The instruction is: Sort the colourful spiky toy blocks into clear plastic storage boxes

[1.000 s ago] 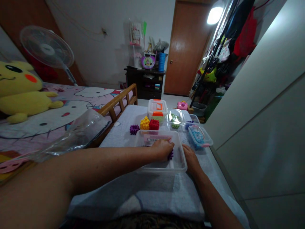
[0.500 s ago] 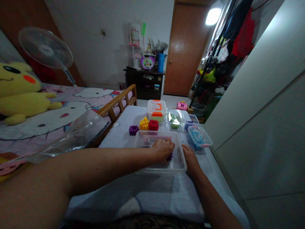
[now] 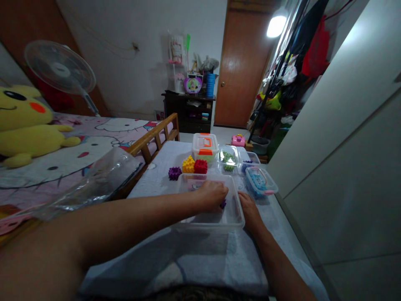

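Observation:
My left hand [image 3: 212, 195] is inside a clear plastic box [image 3: 235, 217], its fingers closed around a purple piece [image 3: 223, 204] that shows only in part beneath them. Against the outside of the box's right wall rests my right hand [image 3: 249, 207], fingers together and partly hidden by the rim. Just behind the box are a purple block [image 3: 174, 173], a yellow block [image 3: 188, 164] and a red block [image 3: 200, 166]. A pale label lies in the box, partly covered by my left hand.
An orange-latched box [image 3: 204, 144], a clear container with green pieces [image 3: 228, 161], another with dark blue pieces [image 3: 249, 161] and a lidded box with blue contents [image 3: 260, 180] stand at the back. A wooden bed rail [image 3: 153, 136] is at left, a pale cabinet [image 3: 347, 167] at right.
The view has shifted slightly. My left hand has lowered a little over the purple piece, of which less shows. My right hand remains against the box.

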